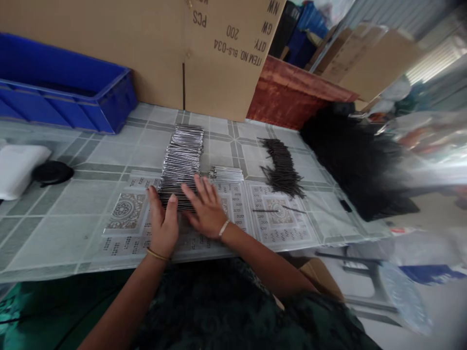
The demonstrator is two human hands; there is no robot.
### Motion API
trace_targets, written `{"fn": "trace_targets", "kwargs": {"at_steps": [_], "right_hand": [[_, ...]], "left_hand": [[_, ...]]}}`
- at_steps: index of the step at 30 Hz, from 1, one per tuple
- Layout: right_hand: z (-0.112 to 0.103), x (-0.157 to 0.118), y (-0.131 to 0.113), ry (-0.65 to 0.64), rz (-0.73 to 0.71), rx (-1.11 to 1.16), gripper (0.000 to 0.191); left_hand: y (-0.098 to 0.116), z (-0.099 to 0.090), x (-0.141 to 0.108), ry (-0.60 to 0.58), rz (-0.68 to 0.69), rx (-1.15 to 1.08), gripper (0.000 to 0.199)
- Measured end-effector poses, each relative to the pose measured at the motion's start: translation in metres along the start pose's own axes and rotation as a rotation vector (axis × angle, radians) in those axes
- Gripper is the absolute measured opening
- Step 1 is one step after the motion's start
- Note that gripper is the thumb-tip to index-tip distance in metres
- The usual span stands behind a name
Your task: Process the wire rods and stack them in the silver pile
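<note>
A long row of shiny metal rods [182,158] lies side by side on the table. My left hand [163,221] rests at the row's near left corner, thumb and fingers apart. Across the row's near right end, my right hand [206,206] lies with its fingers spread, touching the rods. Just right of the row is a smaller group of silver rods [226,174]. Dark twisted sticks [282,167] form a pile farther right. Patterned mats [126,212] lie beneath and beside my hands, and two loose dark sticks [265,210] are on the right one.
A blue crate [116,104] stands at the back left, beside a large cardboard box [219,82]. A round black object [53,172] and a white packet [22,167] are at the left. A black heap [350,160] covers the right side.
</note>
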State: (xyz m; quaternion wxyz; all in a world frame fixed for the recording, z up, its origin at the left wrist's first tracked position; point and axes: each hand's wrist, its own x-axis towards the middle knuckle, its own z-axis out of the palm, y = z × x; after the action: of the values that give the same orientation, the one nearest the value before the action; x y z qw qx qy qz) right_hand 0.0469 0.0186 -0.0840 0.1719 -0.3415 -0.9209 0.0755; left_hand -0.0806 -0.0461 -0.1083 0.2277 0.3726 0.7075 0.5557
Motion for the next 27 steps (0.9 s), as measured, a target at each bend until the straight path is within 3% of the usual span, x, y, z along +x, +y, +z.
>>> {"fn": "trace_targets", "kwargs": {"at_steps": [2, 5, 7, 10, 12, 16, 20, 27], "right_hand": [[-0.023, -0.029, 0.029, 0.099, 0.052, -0.074, 0.049], [-0.046, -0.081, 0.082, 0.195, 0.244, -0.207, 0.036], [-0.050, -0.111, 0.110, 0.163, 0.302, -0.245, 0.029], [-0.047, -0.134, 0.130, 0.084, 0.314, -0.237, 0.025], [-0.045, -0.134, 0.132, 0.054, 0.334, -0.217, 0.023], [-0.045, -0.120, 0.134, 0.016, 0.353, -0.184, 0.019], [-0.043, -0.116, 0.139, 0.059, 0.311, -0.141, 0.017], [-0.038, -0.106, 0.143, 0.073, 0.300, -0.024, 0.019]], "left_hand": [[0.002, -0.001, -0.002, 0.038, 0.095, 0.077, 0.077], [0.011, 0.006, -0.005, 0.079, 0.346, 0.278, 0.072], [0.023, 0.020, -0.002, -0.001, 0.500, 0.409, 0.057], [0.038, 0.053, 0.015, -0.246, 0.661, 0.589, 0.040], [0.042, 0.075, 0.031, -0.336, 0.716, 0.707, 0.038], [0.042, 0.100, 0.059, -0.356, 0.798, 0.857, 0.038], [0.042, 0.100, 0.066, -0.384, 0.880, 0.904, 0.035], [0.039, 0.094, 0.071, -0.477, 0.742, 0.833, 0.037]]}}
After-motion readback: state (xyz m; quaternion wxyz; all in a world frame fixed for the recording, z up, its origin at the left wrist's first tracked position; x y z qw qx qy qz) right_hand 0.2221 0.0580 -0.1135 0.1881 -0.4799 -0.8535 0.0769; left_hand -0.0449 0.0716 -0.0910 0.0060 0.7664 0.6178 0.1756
